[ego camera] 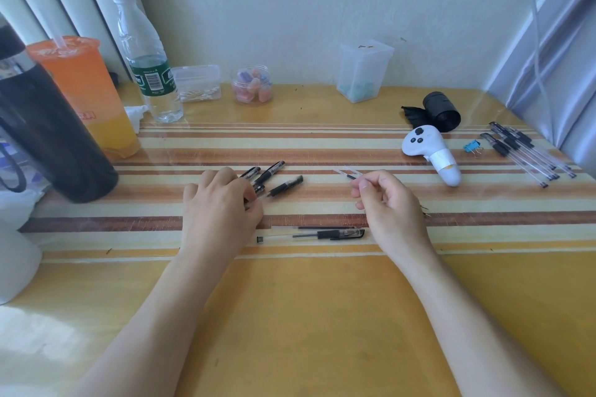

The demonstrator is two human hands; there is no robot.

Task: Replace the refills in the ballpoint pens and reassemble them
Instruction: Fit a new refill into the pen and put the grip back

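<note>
Left hand [222, 203]: placed palm down on the striped table [322, 316], left of centre. The fingers are curled together over the near end of a cluster of black pen pieces [274, 176], and one piece appears to be pinched. Which piece cannot be told, as the fingertips are hidden.

Right hand [388, 203]: raised just above the table, right of centre. Thin clear refills [346, 172] are pinched between thumb and forefinger, with the tips pointed away and to the left. The other fingers are loosely curled.

One whole pen [325, 233] is laid crosswise between the two wrists, with a loose dark refill [322, 227] just behind it. A group of further pens [529, 155] is laid at the far right edge, well apart from both hands.

Also noted:
- A white controller [432, 151], a blue clip [471, 146] and a black roll [442, 111] are at the right.
- A clear box [364, 71], a small jar [251, 85] and a water bottle [148, 58] are along the wall.
- An orange drink cup [87, 90] is at the far left.
</note>
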